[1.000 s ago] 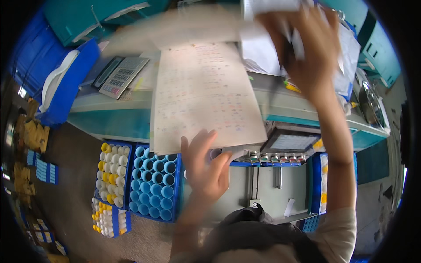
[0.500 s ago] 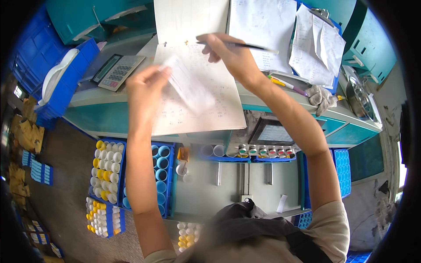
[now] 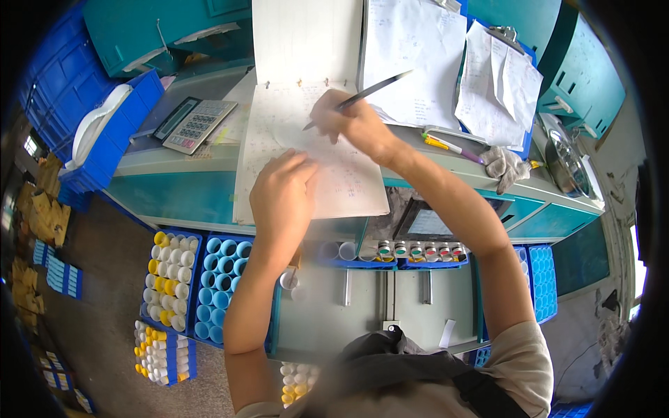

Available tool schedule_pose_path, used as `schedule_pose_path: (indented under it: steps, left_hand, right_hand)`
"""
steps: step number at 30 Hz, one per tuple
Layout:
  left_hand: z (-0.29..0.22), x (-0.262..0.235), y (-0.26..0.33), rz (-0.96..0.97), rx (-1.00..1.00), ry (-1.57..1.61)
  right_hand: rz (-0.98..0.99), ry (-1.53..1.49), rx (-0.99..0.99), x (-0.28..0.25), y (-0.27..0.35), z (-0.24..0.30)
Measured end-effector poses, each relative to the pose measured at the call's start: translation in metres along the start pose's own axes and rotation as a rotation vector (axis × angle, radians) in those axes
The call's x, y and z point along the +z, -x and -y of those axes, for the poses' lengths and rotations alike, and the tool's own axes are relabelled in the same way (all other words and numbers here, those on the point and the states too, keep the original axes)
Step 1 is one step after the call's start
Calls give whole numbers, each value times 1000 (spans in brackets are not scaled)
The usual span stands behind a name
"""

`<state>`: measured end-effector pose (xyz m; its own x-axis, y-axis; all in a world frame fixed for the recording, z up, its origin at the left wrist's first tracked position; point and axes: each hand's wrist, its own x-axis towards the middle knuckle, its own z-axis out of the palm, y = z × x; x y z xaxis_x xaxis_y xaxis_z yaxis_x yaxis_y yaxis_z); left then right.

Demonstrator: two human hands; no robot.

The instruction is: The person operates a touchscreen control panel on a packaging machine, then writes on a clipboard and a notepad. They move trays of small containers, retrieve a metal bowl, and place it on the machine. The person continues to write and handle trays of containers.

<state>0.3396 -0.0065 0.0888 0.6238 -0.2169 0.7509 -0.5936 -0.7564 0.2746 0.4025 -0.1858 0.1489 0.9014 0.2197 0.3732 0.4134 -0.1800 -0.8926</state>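
Observation:
An open ring binder with a white, handwritten ledger page (image 3: 293, 118) lies on the teal bench top. My left hand (image 3: 282, 195) rests flat on the lower part of the page, fingers closed together, holding nothing. My right hand (image 3: 352, 122) is over the page's upper right and grips a dark pen (image 3: 362, 94), whose tip touches the paper.
A grey calculator (image 3: 195, 124) lies left of the binder. Clipboards with paper sheets (image 3: 498, 76) stand behind, with pens (image 3: 449, 145) and a grey glove (image 3: 503, 164) to the right. Blue crates of cones (image 3: 198, 285) sit below the bench, and small tubes (image 3: 411, 249) line its front.
The lifted page has been laid down flat. My left hand came down onto the page, and my right hand with the pen lowered to the paper.

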Motion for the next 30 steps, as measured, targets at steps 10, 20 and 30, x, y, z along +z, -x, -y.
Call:
schedule_pose_path:
  steps: [10, 20, 30]
  left_hand:
    - [-3, 2, -3, -7, -33, 64]
    - [-3, 4, -3, -26, -36, 60]
    - [-3, 4, -3, -24, -49, 68]
  right_hand:
    - [-64, 329, -103, 33, -32, -33]
    - [-121, 317, -101, 32, -35, -41]
    - [-211, 265, -2, 31, -37, -43]
